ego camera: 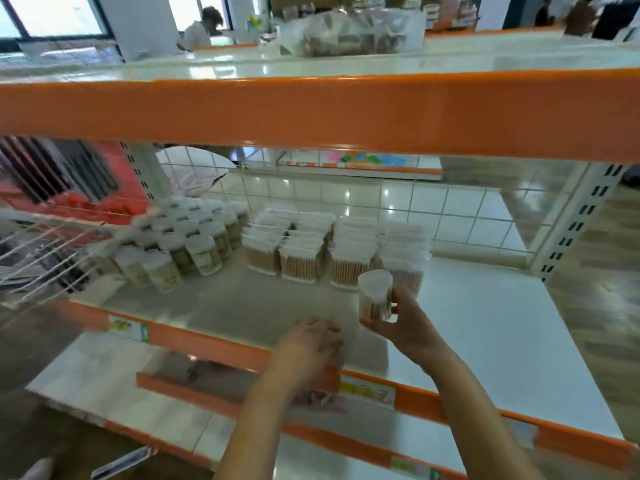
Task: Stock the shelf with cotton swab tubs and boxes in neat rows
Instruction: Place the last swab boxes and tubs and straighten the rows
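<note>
Right hand point(403, 320) up over the middle shelf point(485, 323), fingers and thumb curled round a clear round tub of cotton swabs point(375, 294), held upright just in front of the rightmost stack of boxes. Left hand point(311, 341) down low at the shelf's orange front edge point(214, 344), fingers bunched and blurred; hard to tell whether gripping anything. Further back on the shelf, clear swab boxes point(332, 247) in several neat stacked rows, white tips on top, wooden sticks below. To their left, a block of labelled white-lidded tubs point(180, 244) in tidy rows. Right part of the shelf bare and white. Above, a second orange-edged shelf point(311, 109) carrying a clear plastic bag point(346, 32).
</note>
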`<state>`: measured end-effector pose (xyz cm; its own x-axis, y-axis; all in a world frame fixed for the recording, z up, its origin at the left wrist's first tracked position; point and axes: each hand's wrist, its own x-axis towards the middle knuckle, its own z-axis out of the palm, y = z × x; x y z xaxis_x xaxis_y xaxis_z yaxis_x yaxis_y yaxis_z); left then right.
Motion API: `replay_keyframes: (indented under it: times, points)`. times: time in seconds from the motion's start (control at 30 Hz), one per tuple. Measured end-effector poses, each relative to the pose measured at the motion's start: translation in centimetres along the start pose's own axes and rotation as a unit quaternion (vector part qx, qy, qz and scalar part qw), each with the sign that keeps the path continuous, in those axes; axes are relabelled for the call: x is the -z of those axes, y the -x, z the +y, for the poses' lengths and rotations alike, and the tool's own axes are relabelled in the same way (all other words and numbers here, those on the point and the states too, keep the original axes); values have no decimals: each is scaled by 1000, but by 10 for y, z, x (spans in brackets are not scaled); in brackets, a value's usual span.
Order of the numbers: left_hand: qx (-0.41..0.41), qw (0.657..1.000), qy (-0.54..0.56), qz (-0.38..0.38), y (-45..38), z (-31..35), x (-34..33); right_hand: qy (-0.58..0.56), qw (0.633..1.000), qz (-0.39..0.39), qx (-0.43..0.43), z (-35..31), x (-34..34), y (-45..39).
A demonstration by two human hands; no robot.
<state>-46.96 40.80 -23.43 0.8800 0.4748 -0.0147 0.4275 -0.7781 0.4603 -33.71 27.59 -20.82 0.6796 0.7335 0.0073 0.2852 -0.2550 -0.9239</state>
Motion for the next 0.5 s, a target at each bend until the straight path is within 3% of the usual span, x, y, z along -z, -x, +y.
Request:
replay_keyframes:
  times: [0.17, 0.5]
  points:
    - [28, 999, -7, 34, 29, -48, 35, 14, 1000, -27, -4, -25, -61, -8]
    - [52, 998, 5, 32, 80, -142, 89, 10, 999, -45, 4, -76, -175, -16]
